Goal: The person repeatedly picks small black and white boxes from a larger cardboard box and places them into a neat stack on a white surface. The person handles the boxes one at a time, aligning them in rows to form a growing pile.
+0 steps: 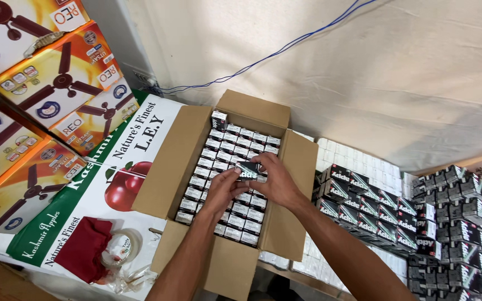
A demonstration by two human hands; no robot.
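An open brown cardboard carton (169,167) holds several rows of small black-and-white boxes (235,142) standing on end. Both my hands are over the middle of the carton. My left hand (222,190) and my right hand (277,181) together pinch one small black box (247,170) just above the packed rows. The fingers of both hands are closed on its ends.
To the right, stacks of the same small black boxes (364,209) and white packs (364,161) lie in piles. Orange ceiling-fan cartons (57,78) are stacked at the left. A flat apple carton (85,189) with a maroon cloth (83,248) and tape roll (123,245) lies beside the open carton.
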